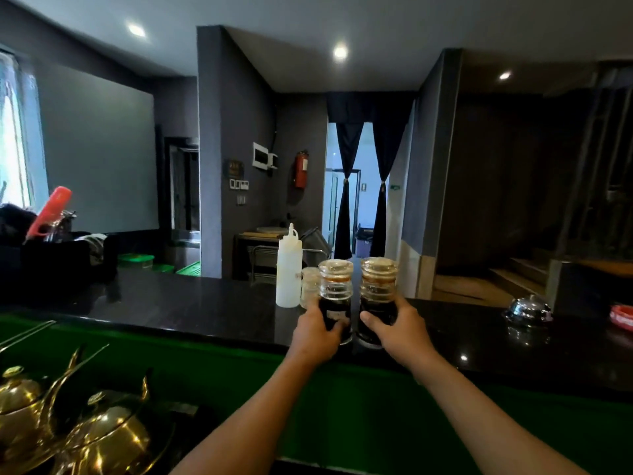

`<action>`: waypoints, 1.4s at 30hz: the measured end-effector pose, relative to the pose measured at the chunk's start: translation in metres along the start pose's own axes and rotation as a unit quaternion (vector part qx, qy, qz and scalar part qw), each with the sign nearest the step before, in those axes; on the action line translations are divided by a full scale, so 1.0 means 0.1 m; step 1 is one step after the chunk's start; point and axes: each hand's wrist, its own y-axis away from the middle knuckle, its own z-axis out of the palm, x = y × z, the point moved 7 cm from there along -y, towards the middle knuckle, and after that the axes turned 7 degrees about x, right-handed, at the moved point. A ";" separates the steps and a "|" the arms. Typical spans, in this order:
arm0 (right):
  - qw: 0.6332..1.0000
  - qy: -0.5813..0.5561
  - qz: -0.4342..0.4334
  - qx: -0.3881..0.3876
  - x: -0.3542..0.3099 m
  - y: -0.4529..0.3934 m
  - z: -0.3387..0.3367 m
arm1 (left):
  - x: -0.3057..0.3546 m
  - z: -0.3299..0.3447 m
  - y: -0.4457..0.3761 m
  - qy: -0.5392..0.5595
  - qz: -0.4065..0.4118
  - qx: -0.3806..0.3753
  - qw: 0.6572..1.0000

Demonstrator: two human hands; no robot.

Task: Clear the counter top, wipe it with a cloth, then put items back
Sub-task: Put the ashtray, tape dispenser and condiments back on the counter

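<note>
A dim, grey-walled room with recessed ceiling lights and a doorway hung with dark tied curtains (364, 180) lies beyond a long, glossy black surface (191, 310) fronted in green. At its middle, a person's left hand (317, 332) and right hand (399, 332) each close their fingers around a glass jar of dark sauce, the left jar (336, 293) and right jar (378, 291) side by side. Just left stand a white squeeze bottle (288, 269) and a small shaker (310, 284). A chrome bell (529, 310) sits well right. The jar labels are too blurred to read.
</note>
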 end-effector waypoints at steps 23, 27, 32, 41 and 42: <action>0.998 -0.058 0.025 0.016 0.64 -1.05 0.54 | -0.28 0.45 -0.92 -0.018 -0.036 0.140 0.989; 0.998 -0.051 0.021 0.030 0.65 -1.08 0.54 | -0.27 0.47 -0.94 -0.054 -0.034 0.141 0.988; 0.998 -0.046 0.023 0.040 0.66 -1.10 0.55 | -0.26 0.48 -0.93 -0.066 -0.026 0.137 0.988; 0.998 -0.049 0.026 0.040 0.69 -1.11 0.56 | -0.28 0.49 -0.95 -0.054 -0.025 0.138 0.989; 0.998 -0.046 0.029 0.039 0.71 -1.12 0.56 | -0.29 0.49 -0.95 -0.049 -0.030 0.137 0.989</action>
